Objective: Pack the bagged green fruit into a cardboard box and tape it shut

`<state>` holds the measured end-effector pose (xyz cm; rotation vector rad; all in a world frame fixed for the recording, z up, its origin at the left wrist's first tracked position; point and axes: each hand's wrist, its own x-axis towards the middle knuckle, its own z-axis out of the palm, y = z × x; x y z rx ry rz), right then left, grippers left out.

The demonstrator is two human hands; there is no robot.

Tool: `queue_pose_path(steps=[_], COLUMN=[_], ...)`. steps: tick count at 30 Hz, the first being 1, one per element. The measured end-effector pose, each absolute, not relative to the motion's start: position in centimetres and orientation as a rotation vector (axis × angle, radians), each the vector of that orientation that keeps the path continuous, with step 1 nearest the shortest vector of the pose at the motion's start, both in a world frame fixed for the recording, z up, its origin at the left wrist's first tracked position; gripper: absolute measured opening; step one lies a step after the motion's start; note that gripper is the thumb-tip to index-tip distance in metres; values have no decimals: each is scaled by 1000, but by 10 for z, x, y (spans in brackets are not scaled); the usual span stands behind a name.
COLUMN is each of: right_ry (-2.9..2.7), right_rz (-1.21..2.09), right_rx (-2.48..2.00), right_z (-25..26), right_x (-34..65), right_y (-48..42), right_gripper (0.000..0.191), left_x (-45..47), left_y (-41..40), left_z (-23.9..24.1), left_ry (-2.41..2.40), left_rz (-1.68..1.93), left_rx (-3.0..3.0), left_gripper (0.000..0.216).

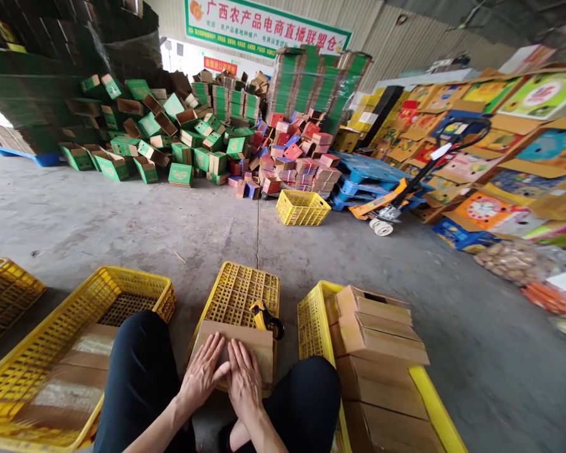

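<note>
A brown cardboard box (259, 343) lies on an upturned yellow plastic crate (238, 286) between my knees. My left hand (202, 371) rests flat on the box's top, fingers stretched out. Beside it, my right hand (243, 377) also presses flat on the box, palm down, its fingertips pointing away from me. Just behind the box, a yellow and black tape dispenser (265, 318) sits on the crate toward its right side.
Left of me, a yellow crate (136, 280) holds taped boxes (70, 377); at right, another crate (314, 321) is stacked with cardboard boxes (382, 377). Ahead are a lone yellow crate (304, 207), heaped green boxes (179, 174), blue pallets (368, 170) and a pallet jack (389, 201).
</note>
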<state>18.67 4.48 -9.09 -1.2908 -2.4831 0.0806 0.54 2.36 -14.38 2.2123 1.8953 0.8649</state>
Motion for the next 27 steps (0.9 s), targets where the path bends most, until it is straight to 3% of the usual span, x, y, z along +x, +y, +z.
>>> queue_pose_path(steps=[12, 27], right_ry=[-2341, -2106], right_rz=[-209, -278], right_rx=[-1439, -1510], right_z=[-102, -135], right_x=[247, 243], right_y=[49, 57], right_gripper=[56, 70], left_x=[10, 25], left_y=[23, 30], left_z=[-136, -147], left_ry=[1952, 2091], left_rz=[899, 1036], left_rx=[2234, 2115], left_gripper=[80, 85])
